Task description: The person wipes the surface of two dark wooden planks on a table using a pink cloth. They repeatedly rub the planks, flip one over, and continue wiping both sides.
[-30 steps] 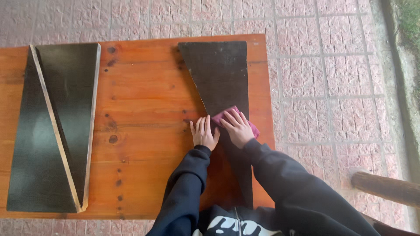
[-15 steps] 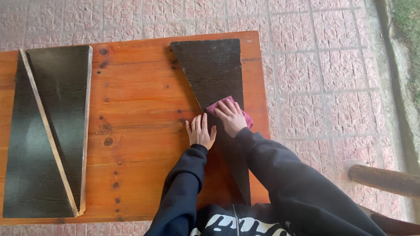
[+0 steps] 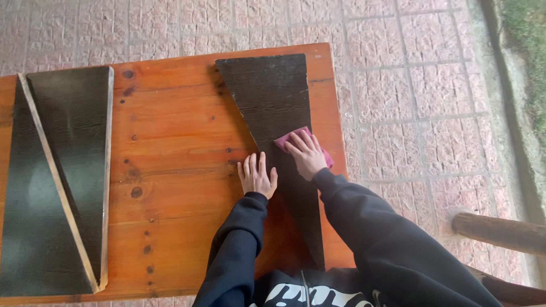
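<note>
Outdoor patio work spot, pink paving stones [image 3: 432,85], grass strip [image 3: 526,51], varnished wooden table [image 3: 176,142]

Left hand [image 3: 257,177] flat, fingers spread; right hand [image 3: 306,154] palm-down, fingers extended; both arms dark-sleeved, forward.

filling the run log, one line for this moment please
left hand flat on table | right hand pressing pink cloth on dark board

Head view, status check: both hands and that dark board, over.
Right hand flat on pink cloth, pressing it onto dark tapered board. Left hand open, flat on wooden table at the board's edge. Nothing in the way.
</note>
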